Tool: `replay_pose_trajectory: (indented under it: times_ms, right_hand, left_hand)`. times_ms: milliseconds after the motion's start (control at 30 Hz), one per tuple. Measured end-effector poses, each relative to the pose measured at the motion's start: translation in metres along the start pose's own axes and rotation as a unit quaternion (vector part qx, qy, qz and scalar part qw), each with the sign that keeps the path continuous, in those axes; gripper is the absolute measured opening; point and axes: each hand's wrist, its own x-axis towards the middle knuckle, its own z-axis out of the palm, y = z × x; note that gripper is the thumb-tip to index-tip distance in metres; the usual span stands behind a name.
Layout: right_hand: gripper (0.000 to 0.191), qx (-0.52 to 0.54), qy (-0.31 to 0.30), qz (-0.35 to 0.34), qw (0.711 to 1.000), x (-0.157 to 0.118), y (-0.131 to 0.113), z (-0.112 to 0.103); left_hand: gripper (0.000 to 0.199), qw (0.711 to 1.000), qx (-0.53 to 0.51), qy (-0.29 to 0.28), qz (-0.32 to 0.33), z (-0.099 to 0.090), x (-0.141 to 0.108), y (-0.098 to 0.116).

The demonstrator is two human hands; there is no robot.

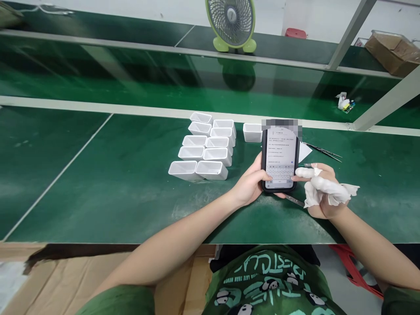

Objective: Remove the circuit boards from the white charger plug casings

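My left hand (251, 183) is closed around the lower left of a black-cased smartphone (280, 153), its thumb over the on-screen keyboard. The phone is tilted up above the green table, with lines of text on its lit screen. My right hand (324, 192) is at the phone's lower right edge, fingers curled, one fingertip at the keyboard. White coverings (331, 188) wrap several of its fingers. A thin metal strip (294, 200) runs from below the phone towards my right palm; whether the hand grips it is unclear. Metal tweezers (323, 152) lie behind my right hand.
Several white open-topped plastic boxes (215, 155) stand in two columns left of the phone. Another white box (252, 132) is just behind it. A small circuit board (348, 106) lies at the back right. Beyond the partition stand a green fan (231, 22) and a cardboard box (393, 52).
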Motion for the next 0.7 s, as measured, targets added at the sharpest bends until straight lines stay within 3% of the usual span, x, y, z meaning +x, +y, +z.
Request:
replay_pose_trajectory:
  times_ms: [267,467,700]
  right_hand:
    - [0.065,-0.021,0.013,-0.016,1.0,0.013,-0.003,0.005]
    - [0.058,-0.003,-0.077,-0.012,0.997,0.016,-0.007,0.007]
    - [0.063,-0.006,-0.039,-0.026,0.999,0.013,-0.005,0.006]
  left_hand:
    - [0.071,1.0,0.0,-0.011,0.008,-0.003,0.001,-0.002]
    - [0.074,1.0,0.004,-0.014,0.001,-0.003,0.002,-0.005]
    - [0.077,1.0,0.018,-0.018,-0.012,-0.001,0.0,-0.002]
